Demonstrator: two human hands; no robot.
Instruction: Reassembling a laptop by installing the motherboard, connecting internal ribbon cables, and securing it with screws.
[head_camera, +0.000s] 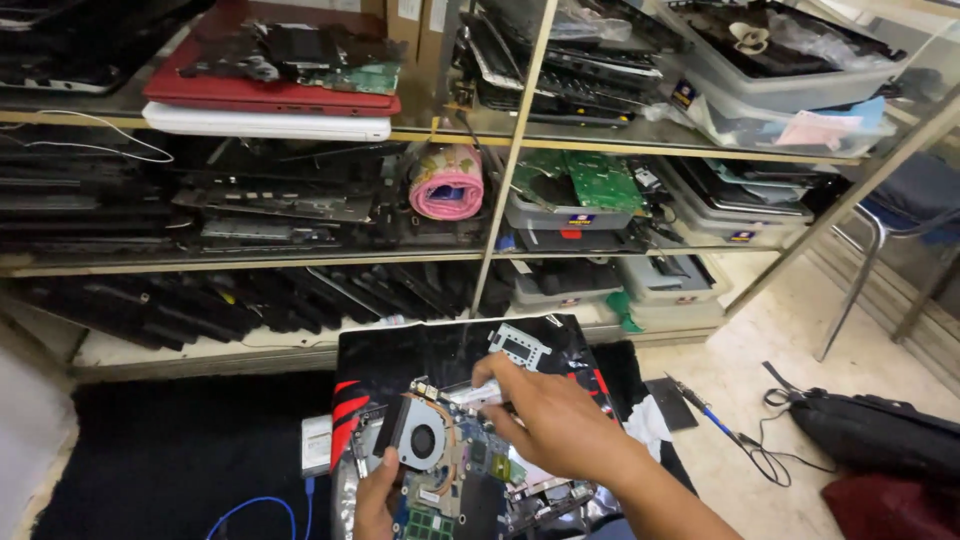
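An opened laptop base (440, 350), black with red trim, lies on a dark mat in front of me. Its circuit board (455, 480) with a round cooling fan (423, 441) and copper heat pipe is exposed. My left hand (374, 502) grips the board's lower left edge beside the fan. My right hand (550, 415) reaches across from the right, its fingertips pinching a small silvery metal part (470, 394) just above the fan. A silver bracket (519, 346) rests on the laptop shell beyond my fingers.
Glass shelves (300, 255) behind hold stacked laptops, keyboards, circuit boards, grey bins and a pink roll (447, 182). A blue cable (262, 508) lies on the mat. A blue-handled tool (712, 418) with a cord and a black bag (880, 435) lie on the floor at right, near chair legs (850, 300).
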